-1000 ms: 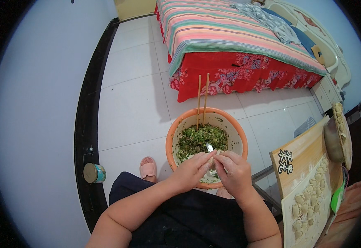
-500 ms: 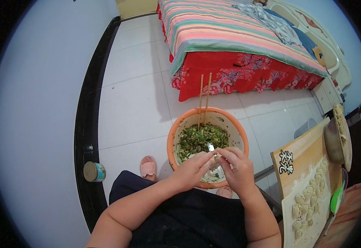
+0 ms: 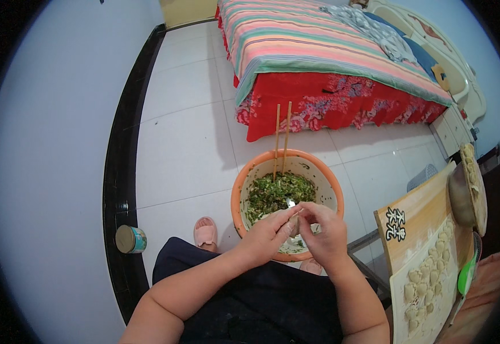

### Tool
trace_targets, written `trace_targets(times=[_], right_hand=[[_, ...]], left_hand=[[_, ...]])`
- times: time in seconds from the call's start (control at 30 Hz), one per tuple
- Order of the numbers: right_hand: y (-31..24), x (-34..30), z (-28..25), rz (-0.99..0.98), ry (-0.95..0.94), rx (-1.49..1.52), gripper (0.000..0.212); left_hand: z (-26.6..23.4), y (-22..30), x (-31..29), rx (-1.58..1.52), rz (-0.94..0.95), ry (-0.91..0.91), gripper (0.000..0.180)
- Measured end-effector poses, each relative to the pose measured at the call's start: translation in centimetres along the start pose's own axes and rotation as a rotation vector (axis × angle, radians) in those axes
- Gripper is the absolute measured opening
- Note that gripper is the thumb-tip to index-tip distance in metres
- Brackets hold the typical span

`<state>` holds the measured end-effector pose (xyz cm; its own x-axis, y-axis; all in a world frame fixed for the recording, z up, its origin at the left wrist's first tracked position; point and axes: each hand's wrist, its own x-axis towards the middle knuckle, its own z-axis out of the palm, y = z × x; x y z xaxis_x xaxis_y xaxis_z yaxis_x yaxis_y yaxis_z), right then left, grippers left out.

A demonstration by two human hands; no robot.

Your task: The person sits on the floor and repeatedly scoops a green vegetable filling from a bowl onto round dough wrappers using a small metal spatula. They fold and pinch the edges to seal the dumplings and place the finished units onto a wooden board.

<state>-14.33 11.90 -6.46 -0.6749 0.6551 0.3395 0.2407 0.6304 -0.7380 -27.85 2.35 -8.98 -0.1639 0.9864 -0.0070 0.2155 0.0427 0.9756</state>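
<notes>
My left hand (image 3: 269,234) and my right hand (image 3: 325,236) meet over the near side of an orange-rimmed basin (image 3: 237,200). Both are closed on a small pale dumpling (image 3: 294,226), its edge pinched between the fingertips and mostly hidden by them. Chopped green filling (image 3: 279,194) lies in the basin, heaped toward its far side. Two long wooden chopsticks (image 3: 287,135) stand upright in the filling. A shiny metal utensil (image 3: 290,203) shows just beyond my fingers, its lower part covered by my hands.
At right, a wooden board (image 3: 387,252) carries a pale sheet with several dumplings (image 3: 427,275). Behind it a metal pot (image 3: 461,198) supports a round tray of dumplings (image 3: 472,172). A green-handled utensil (image 3: 465,278) lies alongside. A bed (image 3: 318,51) stands ahead; a can (image 3: 130,238) sits left.
My right hand has shifted slightly left and turned, its fingers closer to my left hand. The dumpling sits more upright between the fingertips. The basin and board stay in place.
</notes>
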Motion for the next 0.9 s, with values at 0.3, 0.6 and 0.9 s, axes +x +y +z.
trace_targets(times=[0.3,0.6,0.9], right_hand=[[-0.8,-0.1,0.8,0.098,0.158,0.186,0.037],[-0.1,-0.1,1.0,-0.092,0.141,-0.046,0.039],[0.6,-0.2,0.7,-0.198,0.072,-0.193,0.046]], left_hand=[[0.5,-0.7,0.3,-0.304,-0.008,0.143,0.036],[0.2,-0.6,0.4,-0.137,0.055,0.14,0.032],[0.1,0.1,0.1,-0.023,0.042,0.088,0.033]])
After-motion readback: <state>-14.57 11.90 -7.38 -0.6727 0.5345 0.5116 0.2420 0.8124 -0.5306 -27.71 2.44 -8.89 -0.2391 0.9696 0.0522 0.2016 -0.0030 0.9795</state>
